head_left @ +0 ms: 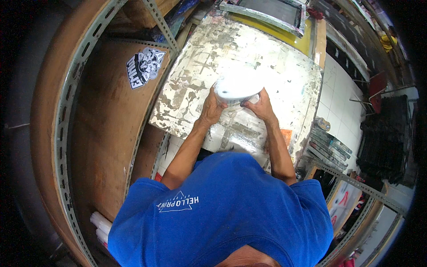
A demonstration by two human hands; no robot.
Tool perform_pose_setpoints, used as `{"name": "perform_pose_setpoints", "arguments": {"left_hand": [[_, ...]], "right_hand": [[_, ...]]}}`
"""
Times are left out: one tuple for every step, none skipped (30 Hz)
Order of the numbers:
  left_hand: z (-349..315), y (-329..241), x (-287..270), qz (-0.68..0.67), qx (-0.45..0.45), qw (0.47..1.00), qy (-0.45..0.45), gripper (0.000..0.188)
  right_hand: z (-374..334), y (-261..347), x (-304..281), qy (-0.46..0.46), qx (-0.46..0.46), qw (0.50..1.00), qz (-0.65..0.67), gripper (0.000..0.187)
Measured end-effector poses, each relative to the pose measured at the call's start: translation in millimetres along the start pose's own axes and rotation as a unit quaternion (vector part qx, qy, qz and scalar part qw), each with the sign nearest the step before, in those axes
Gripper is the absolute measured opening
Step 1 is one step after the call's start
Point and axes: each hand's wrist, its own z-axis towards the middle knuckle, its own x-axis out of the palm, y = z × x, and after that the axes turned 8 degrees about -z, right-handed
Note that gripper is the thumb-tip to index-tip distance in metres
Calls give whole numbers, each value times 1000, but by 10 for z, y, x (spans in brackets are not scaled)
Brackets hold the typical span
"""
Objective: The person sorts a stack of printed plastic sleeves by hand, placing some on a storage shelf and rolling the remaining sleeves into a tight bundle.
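A white, round tub-like container (238,91) is held over the middle of the worktable, its pale top washed out by glare. My left hand (212,107) curls round its left side. Around the right side wraps my right hand (261,107), the thumb pressed against the near wall. The thumbs of both hands show on the near side, and most of the other fingers are hidden behind the container. Beneath lies the worktable (182,84), its whitish surface patchy and stained with peeling grey marks. Whether the container's base touches it I cannot tell.
Framed screens, one grey (267,13) and one yellow (291,42), lie at the table's far edge. A metal-edged wooden shelf (102,115) stands at left. To the right are stacked frames (327,149) and a red chair (377,86). An orange patch (287,135) lies beside my right forearm.
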Motion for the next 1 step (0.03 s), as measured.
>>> {"name": "perform_pose_setpoints", "arguments": {"left_hand": [[-14, 6, -1, 0, -1, 1000, -1, 118]], "right_hand": [[1, 115, -15, -3, -2, 999, -47, 102]]}}
